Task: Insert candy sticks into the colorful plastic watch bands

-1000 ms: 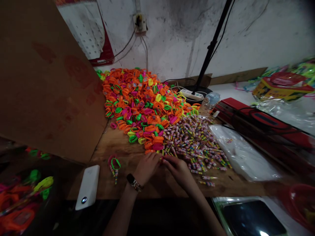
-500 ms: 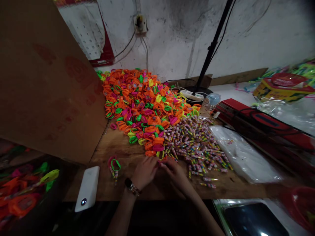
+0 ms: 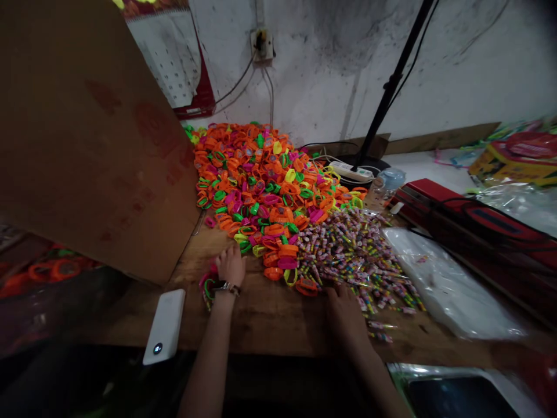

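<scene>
My left hand (image 3: 231, 267), with a watch (image 3: 227, 287) on its wrist, is over the wood at the left, beside a few pink and green toy wristbands (image 3: 209, 284) with wrapped candies. Its fingers are apart and point down; a pink band lies against its left side. My right hand (image 3: 346, 307) rests at the near edge of a pile of small wrapped candies (image 3: 361, 249), by an orange wristband (image 3: 307, 287). Its fingertips are dark and partly hidden, so a hold cannot be made out. A big heap of orange, pink, green and yellow toy wristbands (image 3: 261, 180) lies beyond both hands.
A cardboard box (image 3: 104, 145) stands at the left, with a white power bank (image 3: 164, 325) in front. To the right lie clear plastic bags (image 3: 452, 284) and a red sealing machine (image 3: 470, 232). A black pole (image 3: 391, 87) and power strip (image 3: 350, 171) are at the back.
My hands were together at the front of the heap and have parted. The left moved left to the small group of wristbands, the right moved right to the candies. The view has shifted slightly.
</scene>
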Tool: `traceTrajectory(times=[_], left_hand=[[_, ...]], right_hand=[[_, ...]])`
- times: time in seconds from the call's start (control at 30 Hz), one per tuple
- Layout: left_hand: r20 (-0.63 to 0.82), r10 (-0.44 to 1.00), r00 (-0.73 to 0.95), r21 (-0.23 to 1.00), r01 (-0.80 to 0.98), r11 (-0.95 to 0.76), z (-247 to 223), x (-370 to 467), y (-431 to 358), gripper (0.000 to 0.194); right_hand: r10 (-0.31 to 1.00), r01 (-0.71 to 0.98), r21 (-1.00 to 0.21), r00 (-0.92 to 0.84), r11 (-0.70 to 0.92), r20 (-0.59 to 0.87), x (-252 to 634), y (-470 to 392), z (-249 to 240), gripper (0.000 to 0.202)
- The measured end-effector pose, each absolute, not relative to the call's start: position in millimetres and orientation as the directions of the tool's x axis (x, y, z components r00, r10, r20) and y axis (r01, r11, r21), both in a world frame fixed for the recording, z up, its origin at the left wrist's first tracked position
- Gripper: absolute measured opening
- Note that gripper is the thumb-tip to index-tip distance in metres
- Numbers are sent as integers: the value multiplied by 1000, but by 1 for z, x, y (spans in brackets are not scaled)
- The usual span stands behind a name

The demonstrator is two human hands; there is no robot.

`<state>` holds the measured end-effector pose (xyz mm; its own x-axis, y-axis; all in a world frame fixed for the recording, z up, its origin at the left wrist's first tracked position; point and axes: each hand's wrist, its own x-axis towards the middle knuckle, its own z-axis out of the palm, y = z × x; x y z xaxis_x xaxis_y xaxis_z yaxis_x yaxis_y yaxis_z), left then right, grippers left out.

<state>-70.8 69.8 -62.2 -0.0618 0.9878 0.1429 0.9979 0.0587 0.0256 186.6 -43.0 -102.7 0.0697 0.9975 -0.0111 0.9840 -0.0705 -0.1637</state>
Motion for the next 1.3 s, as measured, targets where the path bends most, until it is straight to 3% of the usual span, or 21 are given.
traceTrajectory(times=[0.13,0.33,0.43,0.6,0.7,0.83,0.93,1.0,1.1,1.2,1.3], left_hand=[[186,981,-54,167,986,22,-79,-67,95,35],[237,971,-39,357,933,-50,-88,-80,93,28],[220,975,24,437,891,-120,-92,-77,87,25],[198,980,29,557,819,-137,-94,-74,77,38],[186,982,-34,632,769,-93,-88,-75,70,29],[93,995,-25,752,657,-54,-75,-66,58,16],[-17,997,80,849,527,-28,-65,-48,44,19],[-66,983,169,896,444,-16,-58,-36,33,25],[-116,936,332,962,272,23,-45,-26,20,35],[-120,880,460,989,136,64,-35,-25,14,49],[-83,866,494,988,155,7,-35,-23,16,59]], right_hand=[[980,972,-128,199,-196,10,184,-50,-102,29],[946,930,-201,321,-309,32,181,-51,-105,34],[949,937,-209,304,-281,84,178,-51,-109,40],[950,941,-259,263,-216,166,181,-51,-124,42],[926,890,-429,280,-153,252,185,-48,-124,34],[881,596,-795,310,111,356,175,-45,-101,25],[951,200,-963,216,180,222,155,-43,-79,31],[985,-25,-991,114,132,128,141,-38,-69,37],[997,-219,-974,57,58,47,128,-27,-67,43],[999,-330,-944,35,-12,-25,124,-20,-71,45],[996,-372,-927,54,-41,-66,126,-19,-72,42]])
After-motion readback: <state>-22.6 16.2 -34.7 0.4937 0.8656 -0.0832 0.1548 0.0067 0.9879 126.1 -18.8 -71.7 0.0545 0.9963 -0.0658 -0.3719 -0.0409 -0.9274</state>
